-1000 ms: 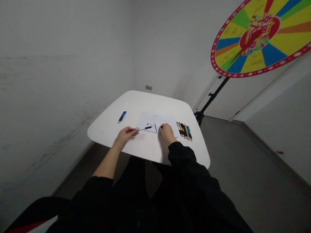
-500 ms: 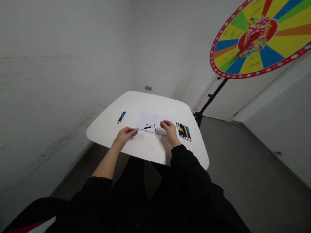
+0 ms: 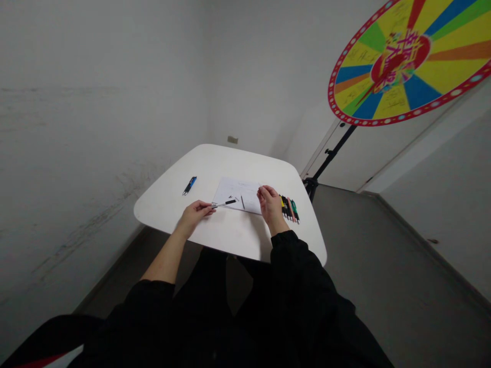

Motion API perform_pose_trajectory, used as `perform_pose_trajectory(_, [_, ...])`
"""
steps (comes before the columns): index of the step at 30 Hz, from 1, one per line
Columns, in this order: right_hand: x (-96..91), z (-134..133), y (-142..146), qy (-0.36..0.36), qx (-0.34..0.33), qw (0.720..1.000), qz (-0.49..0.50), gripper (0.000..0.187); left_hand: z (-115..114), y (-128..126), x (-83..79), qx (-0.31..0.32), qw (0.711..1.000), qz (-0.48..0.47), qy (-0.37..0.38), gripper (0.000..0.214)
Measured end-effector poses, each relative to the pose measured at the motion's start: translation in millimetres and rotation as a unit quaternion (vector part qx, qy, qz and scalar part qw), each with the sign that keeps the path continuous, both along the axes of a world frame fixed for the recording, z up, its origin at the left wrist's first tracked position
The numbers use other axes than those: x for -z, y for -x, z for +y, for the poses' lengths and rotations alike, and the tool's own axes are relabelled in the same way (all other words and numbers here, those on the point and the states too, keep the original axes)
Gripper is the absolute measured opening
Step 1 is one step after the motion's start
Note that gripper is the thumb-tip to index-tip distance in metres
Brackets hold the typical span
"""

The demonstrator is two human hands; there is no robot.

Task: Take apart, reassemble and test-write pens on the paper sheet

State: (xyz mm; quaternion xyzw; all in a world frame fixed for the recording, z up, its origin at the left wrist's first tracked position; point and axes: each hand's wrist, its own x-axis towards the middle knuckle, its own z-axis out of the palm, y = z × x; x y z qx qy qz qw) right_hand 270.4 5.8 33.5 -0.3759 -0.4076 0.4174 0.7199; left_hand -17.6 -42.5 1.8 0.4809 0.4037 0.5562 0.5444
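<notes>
High up, beyond and right of the right grip (image 3: 270,204), a colourful wheel (image 3: 433,71) bears large Chinese characters (image 3: 411,39) at its centre: 幸 and 大 can be made out, the rest blur. Its handwriting (image 3: 395,98) and the faint lines on the paper (image 3: 230,187) just left of that grip are illegible.

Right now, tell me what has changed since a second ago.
The right hand has moved rightward, away from the thin dark rod, and hides part of the pen row; what it pinches, if anything, is unclear. The left hand still holds the black-gripped pen; rod and paper stay put.
</notes>
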Motion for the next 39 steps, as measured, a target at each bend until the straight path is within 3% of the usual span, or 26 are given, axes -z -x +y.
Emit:
perform_pose_trajectory(3, [-0.8,-2.9,1.3,0.01,-0.011,0.999,0.031,0.037,0.1,-0.2,0.0,0.0,1.0,-0.003,0.002,0.05])
perform_pose_trajectory(13, [-8.3,-12.5,3.5,0.01,-0.01,1.0,0.006,0.037,-2.7,-0.2,-4.1,0.004,1.0,0.001,0.004,0.05])
perform_pose_trajectory(15, [-14.1,-17.6,2.0,0.009,-0.024,0.999,-0.029,0.034,-2.5,-0.3,-3.8,0.003,1.0,0.0,0.004,0.05])
perform_pose_trajectory(18, [-25.3,-27.9,-1.7,0.007,-0.048,0.986,-0.16,0.027,-2.9,0.0,-3.9,0.002,1.0,0.002,0.001,0.049])
perform_pose_trajectory(24, [-41.4,-42.8,-1.1,-0.057,-0.065,0.908,-0.41,0.017,-3.3,0.7,-4.2,0.001,1.0,-0.006,-0.002,0.051])
perform_pose_trajectory(28, [-40.7,-41.6,6.3,-0.082,-0.065,0.889,-0.446,0.018,-0.9,0.5,-2.3,0.0,1.0,-0.013,0.002,0.052])
perform_pose_trajectory(39, [-36.4,-39.0,12.0,-0.079,-0.074,0.893,-0.437,0.019,0.1,1.4,0.5,0.002,1.0,-0.002,-0.003,0.05])
